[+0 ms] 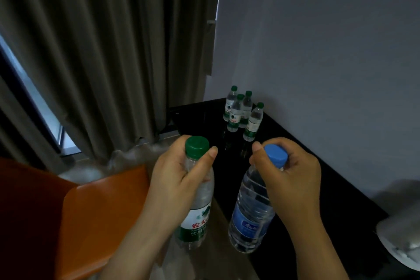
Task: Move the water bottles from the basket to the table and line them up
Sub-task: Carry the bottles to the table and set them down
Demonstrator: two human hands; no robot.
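My left hand (175,179) grips the neck of a green-capped water bottle (196,216) with a green and white label, held upright in the air. In my right hand (293,173) hangs a blue-capped water bottle (248,216) with a blue label, gripped just under its cap. Both bottles hover near the front edge of the black table (302,166). Several green-capped bottles (244,112) stand close together at the table's far end, against the wall. The basket is not in view.
An orange chair (100,211) sits at the lower left beside the table. Grey curtains (102,52) hang behind it, with a window strip at the far left. A white wall (329,52) borders the table's right side. A white object (402,241) lies at the lower right.
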